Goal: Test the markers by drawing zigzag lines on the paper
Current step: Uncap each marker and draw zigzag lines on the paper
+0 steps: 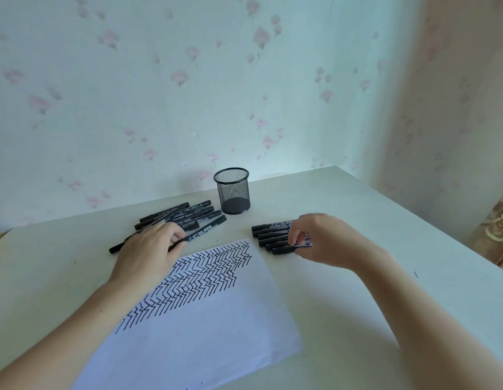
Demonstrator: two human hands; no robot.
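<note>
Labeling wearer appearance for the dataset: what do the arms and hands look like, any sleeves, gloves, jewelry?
Both forearms are bare as far as the frame shows; no sleeves visible. The left hand and right hand wear no gloves. No watch, bracelet or ring is visible, though the right hand's fingers are slightly blurred.

a room in a home, by the look of it: floral wallpaper (188,80) with pale pink blossoms covers the walls, a plain pale desk (357,220) sits pushed into the corner, a black mesh pen holder (232,192) stands on it, and a patterned fabric furnishing (498,229) shows at the right edge.
</note>
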